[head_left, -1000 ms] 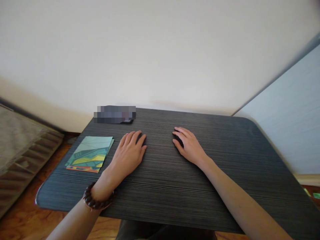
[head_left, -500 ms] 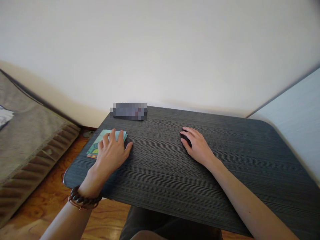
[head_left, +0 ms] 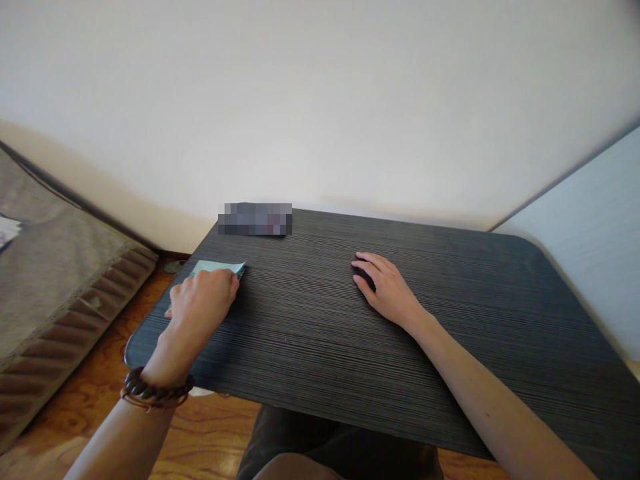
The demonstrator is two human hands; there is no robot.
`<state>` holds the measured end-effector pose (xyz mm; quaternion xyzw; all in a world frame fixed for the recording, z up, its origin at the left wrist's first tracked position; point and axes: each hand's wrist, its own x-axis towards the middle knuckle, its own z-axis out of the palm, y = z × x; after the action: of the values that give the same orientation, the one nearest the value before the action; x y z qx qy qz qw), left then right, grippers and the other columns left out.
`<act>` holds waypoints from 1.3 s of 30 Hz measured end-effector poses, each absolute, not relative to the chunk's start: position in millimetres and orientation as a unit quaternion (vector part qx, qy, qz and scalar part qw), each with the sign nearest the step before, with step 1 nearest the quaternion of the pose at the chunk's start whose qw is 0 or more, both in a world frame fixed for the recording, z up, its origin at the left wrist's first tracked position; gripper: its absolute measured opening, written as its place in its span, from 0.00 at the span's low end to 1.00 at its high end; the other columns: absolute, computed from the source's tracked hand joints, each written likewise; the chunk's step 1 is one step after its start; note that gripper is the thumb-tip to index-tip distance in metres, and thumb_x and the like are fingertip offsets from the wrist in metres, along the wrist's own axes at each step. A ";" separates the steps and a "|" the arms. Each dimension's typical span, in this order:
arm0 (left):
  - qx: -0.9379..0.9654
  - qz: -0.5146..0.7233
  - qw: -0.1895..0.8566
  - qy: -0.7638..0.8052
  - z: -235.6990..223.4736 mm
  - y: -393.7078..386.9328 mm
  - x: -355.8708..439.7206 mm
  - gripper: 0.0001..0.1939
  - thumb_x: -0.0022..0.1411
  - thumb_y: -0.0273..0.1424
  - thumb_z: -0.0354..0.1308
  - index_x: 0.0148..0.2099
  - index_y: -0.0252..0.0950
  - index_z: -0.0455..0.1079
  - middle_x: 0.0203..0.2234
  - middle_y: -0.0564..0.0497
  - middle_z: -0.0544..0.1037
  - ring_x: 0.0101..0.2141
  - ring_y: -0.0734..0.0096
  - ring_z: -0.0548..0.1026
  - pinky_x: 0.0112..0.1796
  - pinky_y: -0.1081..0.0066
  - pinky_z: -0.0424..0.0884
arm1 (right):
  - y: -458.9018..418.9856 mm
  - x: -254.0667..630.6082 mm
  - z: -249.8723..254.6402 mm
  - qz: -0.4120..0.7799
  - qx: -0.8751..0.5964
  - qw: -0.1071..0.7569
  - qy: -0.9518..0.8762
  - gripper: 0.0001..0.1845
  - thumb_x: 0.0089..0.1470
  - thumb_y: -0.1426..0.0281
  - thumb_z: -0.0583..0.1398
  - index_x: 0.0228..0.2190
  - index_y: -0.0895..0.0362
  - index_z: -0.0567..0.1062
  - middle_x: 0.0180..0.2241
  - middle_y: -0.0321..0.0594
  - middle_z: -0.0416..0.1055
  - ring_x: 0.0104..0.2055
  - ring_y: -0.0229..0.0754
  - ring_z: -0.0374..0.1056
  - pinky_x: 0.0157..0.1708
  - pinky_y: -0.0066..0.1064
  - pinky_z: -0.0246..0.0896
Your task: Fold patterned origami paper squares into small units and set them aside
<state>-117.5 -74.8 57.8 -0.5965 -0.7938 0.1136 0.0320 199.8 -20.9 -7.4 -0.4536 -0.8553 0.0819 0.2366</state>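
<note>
A thin light-blue and green booklet [head_left: 216,266] lies at the left end of the dark table, its right corner lifted a little. My left hand [head_left: 201,300] is closed on its right edge, with the thumb side at that corner; the hand covers most of the cover. Two bracelets circle the left wrist. Well to the right, my right hand [head_left: 387,285] rests on the table with fingers spread and slightly bent, and nothing shows in it.
The dark wood-grain table [head_left: 320,333] stands against a white wall [head_left: 320,100]. A blurred-out dark flat object [head_left: 255,220] lies at its back left. To the left is a bed with a brown ruffled cover [head_left: 60,333]; a pale panel [head_left: 590,247] stands at the right.
My left hand has gone from spread fingers over the booklet to closed on its right edge, and that corner has lifted. My right hand stays nearly the same.
</note>
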 end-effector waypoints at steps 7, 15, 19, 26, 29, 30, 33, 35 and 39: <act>-0.610 0.081 0.037 -0.788 59.0 -79.4 -121.8 0.26 0.61 0.50 0.41 0.42 0.43 0.76 0.28 0.38 0.76 0.30 0.46 0.75 0.27 0.58 0.64 | -20.4 200.4 -8.6 0.087 -0.451 0.236 -0.856 0.17 0.58 0.67 0.51 0.48 0.55 0.69 0.54 0.45 0.64 0.56 0.47 0.59 0.57 0.46 0.54; -0.582 0.070 0.099 -0.804 72.8 -81.5 -112.2 0.22 0.62 0.45 0.41 0.46 0.43 0.72 0.26 0.43 0.76 0.28 0.54 0.73 0.27 0.67 0.59 | -20.4 201.1 -8.9 0.085 -0.454 0.231 -0.856 0.18 0.58 0.67 0.51 0.49 0.54 0.69 0.54 0.44 0.63 0.57 0.46 0.58 0.57 0.44 0.54; -0.596 -0.016 0.174 -0.784 77.1 -81.5 -108.6 0.18 0.62 0.40 0.46 0.46 0.41 0.72 0.28 0.45 0.77 0.31 0.58 0.73 0.34 0.66 0.62 | -20.9 200.4 -8.6 0.084 -0.453 0.236 -0.856 0.17 0.58 0.68 0.51 0.49 0.54 0.68 0.54 0.44 0.63 0.56 0.47 0.59 0.57 0.46 0.53; -0.686 -0.216 0.171 -0.673 66.9 -71.7 -77.6 0.12 0.62 0.32 0.49 0.41 0.40 0.74 0.34 0.50 0.78 0.39 0.64 0.73 0.43 0.66 0.61 | -21.6 198.9 -5.7 0.088 -0.456 0.234 -0.854 0.17 0.58 0.67 0.51 0.49 0.54 0.68 0.53 0.44 0.64 0.56 0.47 0.59 0.56 0.46 0.54; -0.731 -0.225 0.127 -0.632 59.2 -62.9 -55.1 0.11 0.62 0.29 0.48 0.39 0.40 0.73 0.34 0.51 0.79 0.38 0.66 0.73 0.45 0.66 0.62 | -22.3 198.9 -3.9 0.090 -0.460 0.233 -0.852 0.17 0.58 0.67 0.51 0.48 0.55 0.68 0.54 0.44 0.64 0.56 0.46 0.59 0.57 0.44 0.53; -0.741 -0.221 0.115 -0.623 56.6 -59.9 -48.4 0.11 0.62 0.29 0.48 0.39 0.40 0.73 0.35 0.52 0.79 0.39 0.65 0.73 0.44 0.65 0.62 | -22.4 199.3 -3.3 0.091 -0.463 0.232 -0.851 0.17 0.58 0.67 0.51 0.49 0.55 0.68 0.54 0.44 0.64 0.56 0.46 0.59 0.57 0.43 0.53; -0.778 -0.189 0.090 -0.592 47.6 -51.5 -32.1 0.11 0.61 0.28 0.49 0.40 0.40 0.72 0.36 0.51 0.78 0.40 0.63 0.73 0.41 0.64 0.64 | -22.0 203.0 -2.2 0.094 -0.476 0.230 -0.844 0.18 0.58 0.66 0.52 0.49 0.56 0.68 0.54 0.45 0.64 0.57 0.46 0.58 0.56 0.44 0.54; -0.798 -0.152 0.082 -0.577 40.9 -47.2 -22.6 0.11 0.61 0.28 0.49 0.41 0.40 0.72 0.35 0.50 0.78 0.39 0.61 0.73 0.39 0.63 0.64 | -20.9 207.6 -2.6 0.093 -0.487 0.231 -0.837 0.18 0.58 0.65 0.52 0.49 0.56 0.69 0.54 0.45 0.64 0.57 0.47 0.58 0.56 0.45 0.54; -0.844 -0.083 0.077 -0.524 28.7 -41.4 -0.8 0.10 0.61 0.25 0.47 0.39 0.37 0.69 0.34 0.48 0.76 0.39 0.59 0.71 0.36 0.64 0.66 | -17.2 218.2 -5.7 0.082 -0.506 0.242 -0.824 0.19 0.57 0.64 0.52 0.49 0.56 0.69 0.53 0.46 0.64 0.56 0.47 0.58 0.56 0.44 0.55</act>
<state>-0.8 -41.4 28.7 -0.8440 -0.5243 -0.0826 0.0773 218.2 -17.2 -5.7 -0.5056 -0.8241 0.0816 0.2422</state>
